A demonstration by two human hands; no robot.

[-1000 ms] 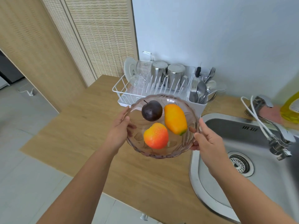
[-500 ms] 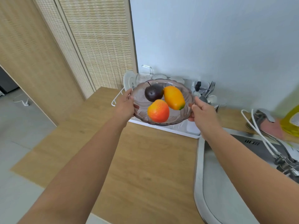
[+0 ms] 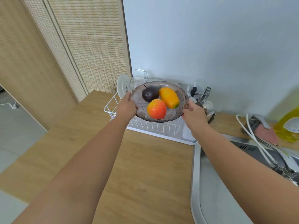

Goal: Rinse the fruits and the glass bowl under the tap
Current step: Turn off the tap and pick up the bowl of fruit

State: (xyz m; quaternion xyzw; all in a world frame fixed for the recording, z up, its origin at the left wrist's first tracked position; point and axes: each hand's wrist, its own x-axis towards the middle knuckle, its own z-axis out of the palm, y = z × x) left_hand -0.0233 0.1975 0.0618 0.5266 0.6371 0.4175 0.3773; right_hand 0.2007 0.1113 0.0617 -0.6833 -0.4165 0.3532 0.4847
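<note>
A tinted glass bowl [image 3: 181, 96] is held out over the white dish rack [image 3: 161, 129], arms stretched forward. Inside it lie three fruits: a dark purple one [image 3: 150, 94] at the back left, a yellow-orange mango [image 3: 169, 97] at the back right and an orange-red peach [image 3: 156, 109] in front. My left hand [image 3: 126, 106] grips the bowl's left rim. My right hand [image 3: 193, 114] grips the right rim. The tap [image 3: 284, 160] reaches over the steel sink [image 3: 210, 191] at the right edge.
The rack holds a plate [image 3: 121, 87], a clear jug and cutlery [image 3: 205, 94] behind the bowl. A yellow soap bottle [image 3: 289, 122] and a pink sponge [image 3: 265, 133] sit behind the sink. The wooden counter [image 3: 145, 167] runs left to a woven-panel door.
Both hands have carried the bowl away from me, from above the counter to over the dish rack. The view has tilted up, so the sink drain has left the picture.
</note>
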